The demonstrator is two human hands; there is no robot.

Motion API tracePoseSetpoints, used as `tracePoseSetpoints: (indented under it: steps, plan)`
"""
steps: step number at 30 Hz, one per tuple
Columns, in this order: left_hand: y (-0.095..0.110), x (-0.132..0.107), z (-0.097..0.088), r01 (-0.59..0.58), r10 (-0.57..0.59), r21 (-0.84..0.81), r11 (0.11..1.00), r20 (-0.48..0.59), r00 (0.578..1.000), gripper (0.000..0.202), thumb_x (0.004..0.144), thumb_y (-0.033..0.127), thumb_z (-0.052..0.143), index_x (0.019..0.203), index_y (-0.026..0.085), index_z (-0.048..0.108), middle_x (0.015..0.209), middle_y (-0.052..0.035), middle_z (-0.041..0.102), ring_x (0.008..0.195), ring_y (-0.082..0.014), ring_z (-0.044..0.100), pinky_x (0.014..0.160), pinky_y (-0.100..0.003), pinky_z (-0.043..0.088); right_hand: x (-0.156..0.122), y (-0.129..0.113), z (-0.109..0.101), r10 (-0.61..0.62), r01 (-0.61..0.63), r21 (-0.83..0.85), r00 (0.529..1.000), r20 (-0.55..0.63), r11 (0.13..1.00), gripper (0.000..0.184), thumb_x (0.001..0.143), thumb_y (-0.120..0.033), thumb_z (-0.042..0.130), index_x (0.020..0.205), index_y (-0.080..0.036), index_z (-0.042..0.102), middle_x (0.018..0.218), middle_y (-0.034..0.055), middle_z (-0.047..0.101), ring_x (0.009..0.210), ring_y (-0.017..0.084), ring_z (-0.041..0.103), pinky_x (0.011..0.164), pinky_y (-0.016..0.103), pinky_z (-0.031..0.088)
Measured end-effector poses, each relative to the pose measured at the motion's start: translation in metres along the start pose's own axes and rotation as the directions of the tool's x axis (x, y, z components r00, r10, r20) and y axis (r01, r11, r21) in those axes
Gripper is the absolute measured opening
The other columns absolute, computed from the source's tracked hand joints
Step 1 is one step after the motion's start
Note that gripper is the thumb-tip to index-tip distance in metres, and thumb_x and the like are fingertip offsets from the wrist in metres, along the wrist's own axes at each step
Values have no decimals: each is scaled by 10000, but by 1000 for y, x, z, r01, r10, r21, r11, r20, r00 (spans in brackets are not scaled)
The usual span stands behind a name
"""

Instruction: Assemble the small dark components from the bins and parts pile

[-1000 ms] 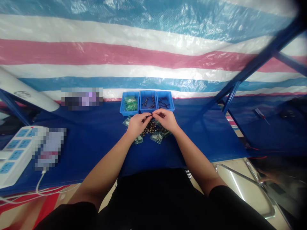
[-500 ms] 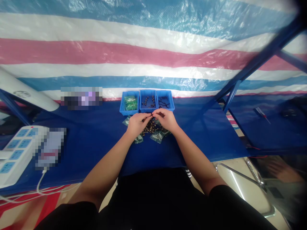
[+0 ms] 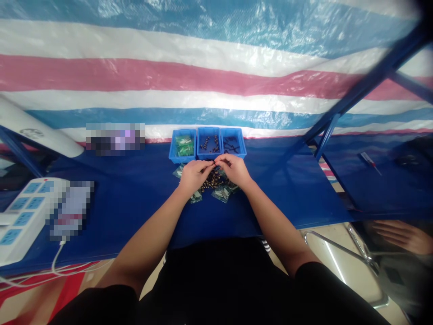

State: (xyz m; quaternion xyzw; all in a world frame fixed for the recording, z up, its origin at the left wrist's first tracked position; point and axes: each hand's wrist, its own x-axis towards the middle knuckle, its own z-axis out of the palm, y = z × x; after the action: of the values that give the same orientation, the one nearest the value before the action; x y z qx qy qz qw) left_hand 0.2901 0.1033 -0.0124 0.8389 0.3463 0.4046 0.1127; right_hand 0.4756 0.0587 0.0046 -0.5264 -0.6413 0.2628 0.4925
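My left hand (image 3: 193,174) and my right hand (image 3: 234,169) meet over the blue table (image 3: 135,198), fingertips pinched together on a small dark part (image 3: 213,161) held between them. Under the hands lies a heap of small brass-coloured parts (image 3: 214,180) with clear plastic bags (image 3: 220,194) around it. Just behind the hands stand three small blue bins: the left bin (image 3: 183,146) has green pieces, the middle bin (image 3: 209,143) brown parts, the right bin (image 3: 232,143) dark parts.
A white power strip (image 3: 20,214) with a cable lies at the left table edge. A striped tarp (image 3: 216,67) hangs behind. A blue frame post (image 3: 358,90) slants at right. Another person's hand (image 3: 402,234) shows at lower right, by a metal chair frame (image 3: 341,257).
My hands have stayed pinched together in the same place. The other person's hand at lower right has come further into view.
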Motion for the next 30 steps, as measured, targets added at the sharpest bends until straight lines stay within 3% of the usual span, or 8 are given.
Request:
tracePoseSetpoints:
  steps: [11, 14, 18, 23, 30]
  plan:
    - [0, -1, 0, -11, 11, 3, 1000, -18, 1000, 205, 910, 385, 624, 925, 227, 753, 890, -44, 764, 777, -187, 702, 751, -326, 533, 0, 0, 1, 7, -7, -36, 1000, 2, 999, 155, 900, -301, 589, 960, -225, 711, 958, 43, 733, 892, 195, 675, 825, 333, 530]
    - [0, 0, 0, -11, 11, -4, 1000, -4, 1000, 212, 914, 378, 617, 973, 224, 750, 897, -41, 761, 773, -177, 692, 755, -309, 527, 0, -1, 1, -16, 15, -41, 1000, -11, 999, 155, 899, -302, 593, 950, -218, 713, 947, 40, 735, 855, 182, 673, 809, 321, 526]
    - [2, 0, -2, 62, -63, 19, 998, 32, 997, 281, 916, 393, 605, 1111, 227, 718, 754, -12, 715, 679, -145, 640, 701, -268, 508, 1, -4, -2, -18, 15, -34, 998, -62, 999, 177, 891, -338, 607, 943, -203, 709, 923, 37, 731, 812, 163, 664, 800, 303, 525]
    - [6, 1, -6, 115, -115, -2, 993, 56, 992, 332, 950, 364, 540, 1230, 232, 660, 752, -2, 690, 649, -126, 614, 659, -239, 485, 2, -7, -6, 124, -115, 62, 979, -161, 991, 286, 869, -464, 611, 910, -192, 691, 824, 34, 713, 714, 148, 640, 709, 285, 533]
    - [6, 1, -7, 99, -99, 3, 995, 81, 992, 265, 947, 301, 519, 1118, 228, 708, 829, -12, 719, 707, -146, 635, 688, -251, 477, 10, 5, -14, 348, -296, 210, 892, -290, 932, 407, 805, -568, 637, 898, -174, 674, 679, 19, 661, 485, 114, 557, 481, 254, 470]
